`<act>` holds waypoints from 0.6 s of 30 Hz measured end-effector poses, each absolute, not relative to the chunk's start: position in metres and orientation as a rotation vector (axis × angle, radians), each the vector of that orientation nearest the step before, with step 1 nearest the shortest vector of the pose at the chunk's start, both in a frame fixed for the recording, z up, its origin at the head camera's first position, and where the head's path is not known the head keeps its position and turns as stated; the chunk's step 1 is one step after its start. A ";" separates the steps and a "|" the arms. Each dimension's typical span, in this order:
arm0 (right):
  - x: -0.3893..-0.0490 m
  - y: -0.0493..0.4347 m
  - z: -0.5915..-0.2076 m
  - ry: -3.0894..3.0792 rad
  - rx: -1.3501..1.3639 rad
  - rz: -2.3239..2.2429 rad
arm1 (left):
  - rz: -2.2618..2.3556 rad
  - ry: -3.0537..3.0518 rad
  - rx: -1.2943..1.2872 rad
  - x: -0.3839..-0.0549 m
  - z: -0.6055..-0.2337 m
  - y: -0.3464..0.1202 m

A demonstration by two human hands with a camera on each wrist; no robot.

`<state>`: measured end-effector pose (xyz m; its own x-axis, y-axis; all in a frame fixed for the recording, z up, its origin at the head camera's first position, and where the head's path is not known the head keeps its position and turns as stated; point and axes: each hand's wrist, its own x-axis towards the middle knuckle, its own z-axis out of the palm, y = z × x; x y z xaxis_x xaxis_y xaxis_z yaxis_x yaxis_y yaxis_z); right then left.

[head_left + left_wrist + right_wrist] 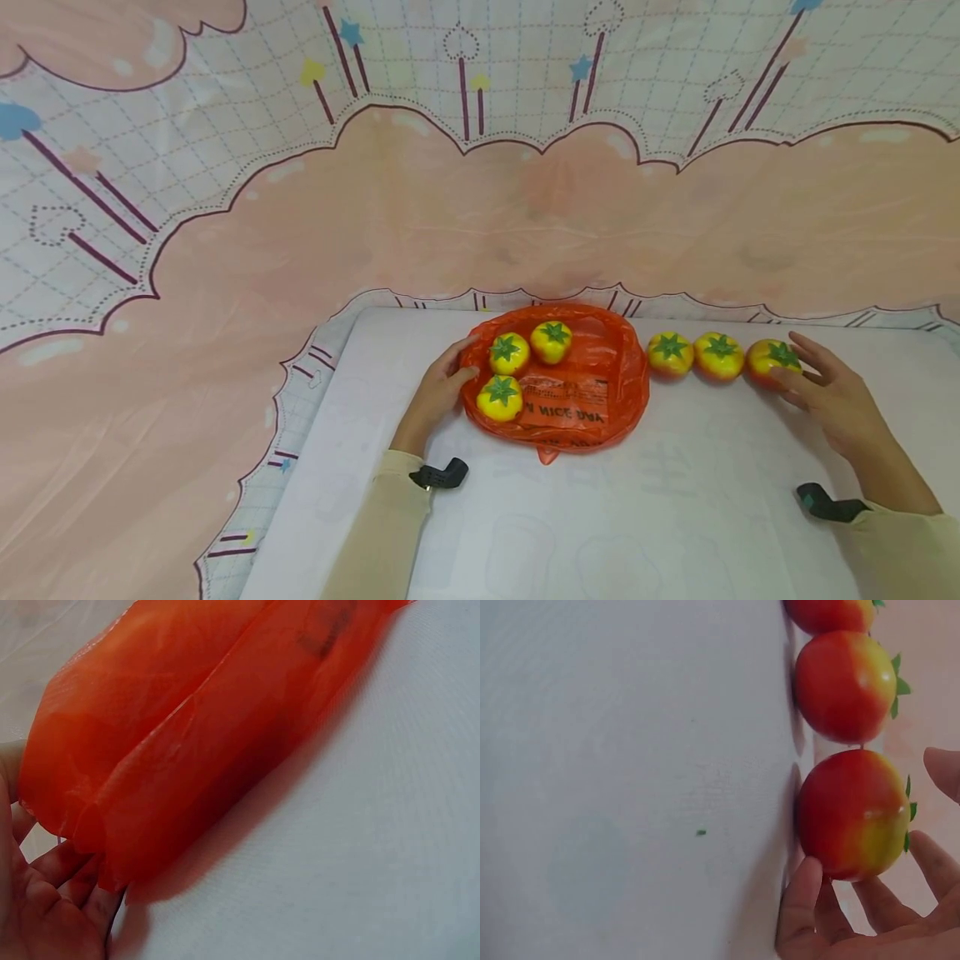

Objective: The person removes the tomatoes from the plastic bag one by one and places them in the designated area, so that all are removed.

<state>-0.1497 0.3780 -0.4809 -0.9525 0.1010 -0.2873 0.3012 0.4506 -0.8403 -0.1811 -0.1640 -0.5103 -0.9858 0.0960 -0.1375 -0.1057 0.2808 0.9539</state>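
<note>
A red plastic bag (628, 358) with a rolled rim and dark print lies spread on the table, its mouth facing up. Inside it, toward the left, are three red-and-yellow toy tomatoes (509, 354) with green leaf tops. My left hand (444, 390) holds the bag's left edge, thumb over the rim and fingers outside; the bag (172, 780) hides some fingertips. To the right, three more tomatoes stand in a row. My right hand (836, 400) is at the rightmost one (855, 817), a fingertip touching its side and the other fingers spread loosely around it.
The white table (637, 533) extends in front of the bag and the row. Behind its far edge hangs a pink-and-white patterned cloth (525, 217). Two tomatoes (671, 356) stand between the bag and my right hand. A tiny green scrap (701, 832) lies on the table.
</note>
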 end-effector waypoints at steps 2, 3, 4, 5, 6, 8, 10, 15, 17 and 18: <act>-0.150 0.376 -0.481 2.517 0.362 -1.521 | 1.782 2.375 -0.017 -0.180 -0.509 -0.164; -0.150 0.376 -0.481 2.531 0.366 -1.508 | 1.778 2.377 -0.021 -0.180 -0.508 -0.165; -0.149 0.376 -0.480 2.546 0.371 -1.496 | 1.774 2.378 -0.022 -0.180 -0.508 -0.164; -0.148 0.376 -0.480 2.557 0.379 -1.488 | 1.771 2.380 -0.022 -0.180 -0.508 -0.164; -0.147 0.376 -0.480 2.567 0.384 -1.483 | 1.770 2.382 -0.022 -0.180 -0.508 -0.164; -0.144 0.377 -0.479 2.591 0.387 -1.453 | 1.767 2.384 -0.028 -0.181 -0.509 -0.164; -0.141 0.378 -0.478 2.618 0.399 -1.431 | 1.770 2.385 -0.025 -0.181 -0.510 -0.165; -0.134 0.381 -0.475 2.693 0.379 -1.385 | 1.773 2.378 -0.015 -0.182 -0.511 -0.166; -0.131 0.382 -0.473 2.715 0.357 -1.383 | 1.775 2.374 -0.010 -0.182 -0.511 -0.166; -0.130 0.382 -0.471 2.723 0.348 -1.383 | 1.775 2.373 -0.011 -0.182 -0.511 -0.166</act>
